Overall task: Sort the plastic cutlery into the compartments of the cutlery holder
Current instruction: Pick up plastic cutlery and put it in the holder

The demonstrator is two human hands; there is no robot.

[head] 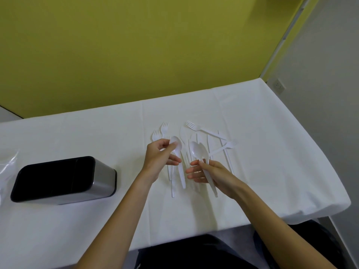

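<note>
Wrapping [7, 167] of clear plastic lies at the far left edge of a table spread with a white tablecloth [77, 133], against a yellow-green wall [136, 55]. Just beside it stands the cutlery holder [58, 177], black inside with a brushed-steel wall. Its dark compartments face the camera, and what they hold cannot be made out.

At centre, a person's left hand [161, 158] is raised above the cloth, thumb and curled fingers pinching a white spoon [177, 150] just below its bowl, the handle hanging toward the person. Behind that hand two forks [164, 126] lie side by side, tines pointing at the wall, with a knife [182, 133] near them.

The right hand [209, 171] grips two spoons [195, 149] together by their handles, bowls up and overlapping, the fingers reaching toward the left hand. More white cutlery is strewn behind and to the right, among it a long fork [191, 125] lying slantwise. All of it sits well apart from the holder. A wall socket [278, 85] shows on the grey wall at far right.
</note>
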